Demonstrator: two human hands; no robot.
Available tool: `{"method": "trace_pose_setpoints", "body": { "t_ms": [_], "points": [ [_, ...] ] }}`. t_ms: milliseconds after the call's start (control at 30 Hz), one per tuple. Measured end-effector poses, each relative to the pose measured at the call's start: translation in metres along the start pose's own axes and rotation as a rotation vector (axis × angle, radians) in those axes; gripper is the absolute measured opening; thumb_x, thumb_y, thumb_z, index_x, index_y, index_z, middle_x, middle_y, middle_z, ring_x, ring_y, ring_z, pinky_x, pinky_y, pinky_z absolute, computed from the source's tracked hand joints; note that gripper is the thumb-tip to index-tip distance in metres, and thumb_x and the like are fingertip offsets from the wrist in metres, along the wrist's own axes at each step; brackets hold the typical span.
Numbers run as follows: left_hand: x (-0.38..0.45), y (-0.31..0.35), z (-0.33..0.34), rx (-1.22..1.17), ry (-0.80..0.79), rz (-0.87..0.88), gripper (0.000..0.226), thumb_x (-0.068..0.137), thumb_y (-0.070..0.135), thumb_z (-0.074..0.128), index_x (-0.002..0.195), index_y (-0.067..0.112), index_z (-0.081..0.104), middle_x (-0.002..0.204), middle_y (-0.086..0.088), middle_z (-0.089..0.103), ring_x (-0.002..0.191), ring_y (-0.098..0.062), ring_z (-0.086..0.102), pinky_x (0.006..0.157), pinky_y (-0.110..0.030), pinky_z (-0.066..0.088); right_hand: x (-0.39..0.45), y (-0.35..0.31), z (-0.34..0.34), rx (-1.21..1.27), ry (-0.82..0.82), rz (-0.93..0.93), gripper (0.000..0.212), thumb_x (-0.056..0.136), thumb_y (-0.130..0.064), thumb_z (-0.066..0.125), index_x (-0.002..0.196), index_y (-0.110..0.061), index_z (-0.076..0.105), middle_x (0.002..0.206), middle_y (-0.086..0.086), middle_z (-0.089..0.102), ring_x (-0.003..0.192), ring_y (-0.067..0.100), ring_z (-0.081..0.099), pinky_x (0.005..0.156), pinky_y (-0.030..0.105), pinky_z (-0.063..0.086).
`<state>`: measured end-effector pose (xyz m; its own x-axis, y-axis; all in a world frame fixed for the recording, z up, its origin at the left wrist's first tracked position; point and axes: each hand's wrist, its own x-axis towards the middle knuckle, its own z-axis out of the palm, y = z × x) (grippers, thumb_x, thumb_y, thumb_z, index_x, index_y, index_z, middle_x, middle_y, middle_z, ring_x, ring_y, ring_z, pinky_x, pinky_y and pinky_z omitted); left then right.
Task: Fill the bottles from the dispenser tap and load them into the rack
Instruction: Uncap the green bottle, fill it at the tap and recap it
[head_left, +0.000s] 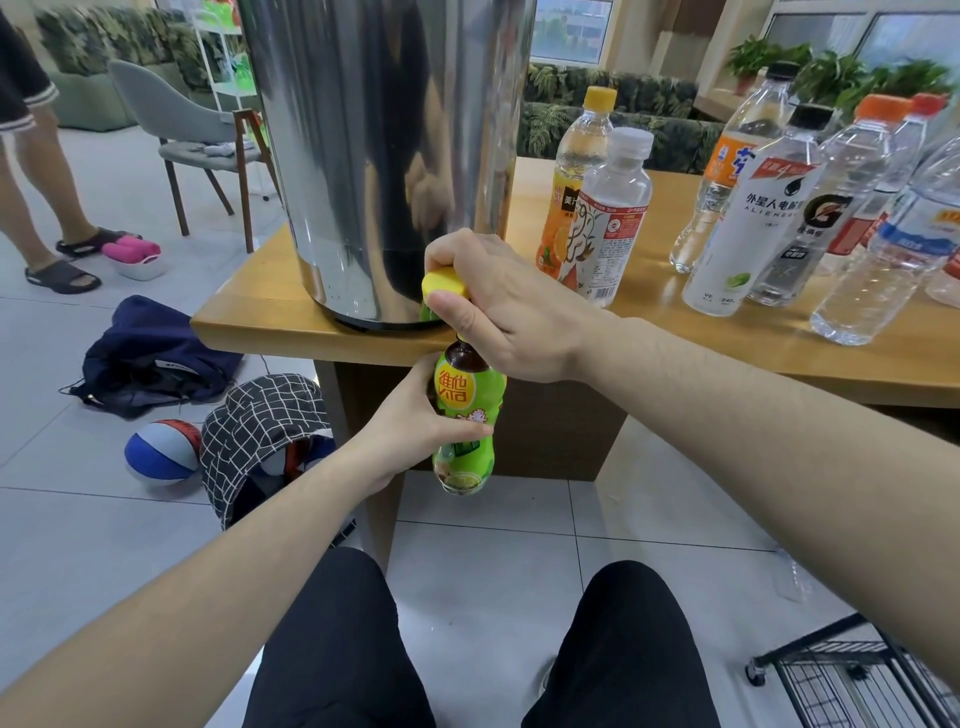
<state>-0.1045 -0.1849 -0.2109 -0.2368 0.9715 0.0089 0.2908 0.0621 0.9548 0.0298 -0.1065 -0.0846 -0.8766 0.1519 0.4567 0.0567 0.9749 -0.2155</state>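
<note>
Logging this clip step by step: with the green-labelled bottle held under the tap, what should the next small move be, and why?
Probably keep the green-labelled bottle steady under the tap and let it fill. The left hand grips its body below the table edge, the right hand holds the yellow tap handle at the steel dispenser, and dark liquid already shows at the neck, so release should follow soon.

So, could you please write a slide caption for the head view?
Left hand holds a green bottle under the steel dispenser; right hand grips the yellow tap.

Wooden table (649, 332); steel dispenser (384, 156); standing bottles (727, 208)
</note>
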Motion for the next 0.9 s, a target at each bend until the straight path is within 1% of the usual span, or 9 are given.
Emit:
{"method": "trace_pose_setpoints", "body": {
  "t_ms": [167,367,567,733,900],
  "points": [
    [0.0006,-0.0007,0.0004,-0.003,0.001,-0.002,0.076,0.072,0.021,0.09,0.134,0.03,0.046,0.121,0.008,0.066,0.113,-0.012,0.064,0.101,-0.038,0.053,-0.0001,0.0001,0.001,-0.001,0.005,0.0,0.031,0.105,-0.032,0.037,0.123,-0.008,0.043,0.106,-0.003,0.042,0.095,0.004,0.036,0.085,0.006,0.027],
    [0.0,0.0003,0.0009,-0.002,0.001,-0.003,0.076,0.073,0.02,0.089,0.134,0.029,0.046,0.121,0.008,0.066,0.112,-0.011,0.064,0.1,-0.035,0.053,-0.0005,-0.0003,0.0011,-0.006,0.003,0.002,0.032,0.105,-0.034,0.036,0.124,-0.008,0.042,0.106,-0.003,0.043,0.098,0.006,0.039,0.084,0.007,0.027],
    [0.0007,-0.0001,0.0011,0.002,0.007,0.004,0.077,0.072,0.02,0.089,0.135,0.028,0.047,0.12,0.008,0.066,0.111,-0.011,0.064,0.098,-0.033,0.054,0.0002,-0.0012,0.0009,-0.012,0.014,-0.003,0.031,0.105,-0.032,0.038,0.122,-0.006,0.044,0.104,-0.003,0.043,0.092,0.002,0.036,0.085,0.003,0.024],
    [0.0011,-0.0008,0.001,-0.008,-0.001,0.004,0.076,0.072,0.02,0.09,0.135,0.029,0.047,0.121,0.008,0.067,0.112,-0.011,0.064,0.097,-0.033,0.054,0.0002,-0.0013,0.0009,-0.011,0.01,0.001,0.031,0.105,-0.031,0.038,0.122,-0.006,0.044,0.104,-0.002,0.044,0.094,0.004,0.037,0.085,0.002,0.024],
    [0.0011,-0.0009,0.0013,-0.009,0.001,0.005,0.075,0.072,0.02,0.089,0.134,0.029,0.047,0.12,0.008,0.066,0.111,-0.011,0.064,0.095,-0.029,0.054,0.0,-0.0006,0.0015,-0.017,0.009,0.003,0.031,0.105,-0.032,0.037,0.122,-0.007,0.043,0.104,-0.002,0.044,0.095,0.006,0.039,0.085,0.004,0.025]
  ]
}}
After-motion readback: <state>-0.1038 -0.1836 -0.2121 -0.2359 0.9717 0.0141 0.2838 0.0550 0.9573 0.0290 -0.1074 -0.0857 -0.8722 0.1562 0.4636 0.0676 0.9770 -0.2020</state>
